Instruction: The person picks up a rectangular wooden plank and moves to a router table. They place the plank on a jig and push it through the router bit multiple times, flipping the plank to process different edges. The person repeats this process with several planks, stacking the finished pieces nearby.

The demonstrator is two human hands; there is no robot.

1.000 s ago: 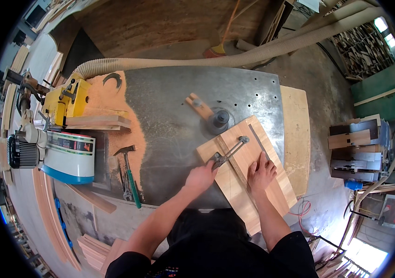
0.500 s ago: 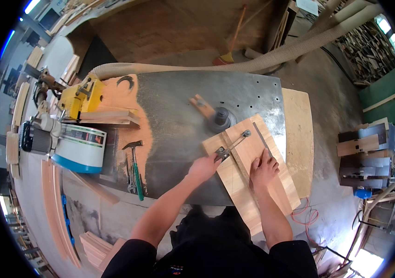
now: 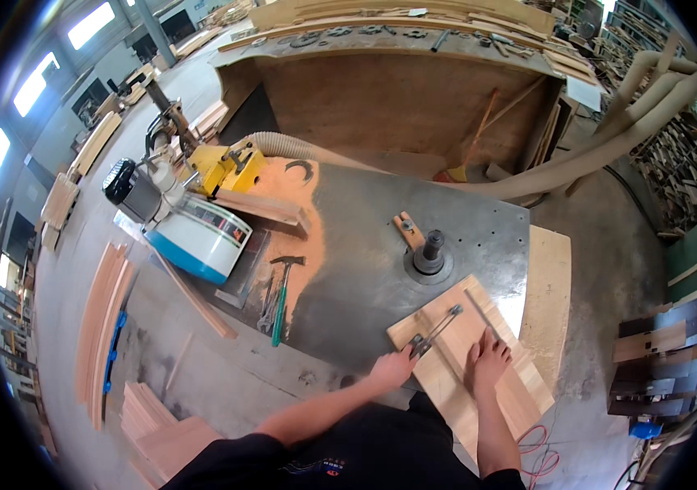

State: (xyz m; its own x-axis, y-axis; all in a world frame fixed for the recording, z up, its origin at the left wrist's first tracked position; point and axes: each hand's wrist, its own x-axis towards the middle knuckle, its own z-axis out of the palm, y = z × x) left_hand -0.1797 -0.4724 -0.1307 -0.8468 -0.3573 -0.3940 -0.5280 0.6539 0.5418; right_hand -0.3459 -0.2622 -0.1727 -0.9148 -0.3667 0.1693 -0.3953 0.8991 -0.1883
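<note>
My left hand is closed on the handle end of a metal toggle clamp, fixed on a wooden jig board. The clamp's arm reaches across to a flat wooden workpiece lying on the jig. On that workpiece rests my right hand, fingers bent and slightly apart. Jig and workpiece overhang the near edge of a grey metal machine table. Just beyond the jig's far edge stands a dark upright spindle, with a small wooden piece beside it.
A green-handled hammer and wrenches lie at the table's left, by sawdust. Further left are a white and blue motor unit and a yellow guard. A thick hose runs behind. Stacked boards sit lower left.
The view has tipped upward, showing more of the far bench. The jig with its workpiece has come back toward me, away from the spindle, both hands still on it.
</note>
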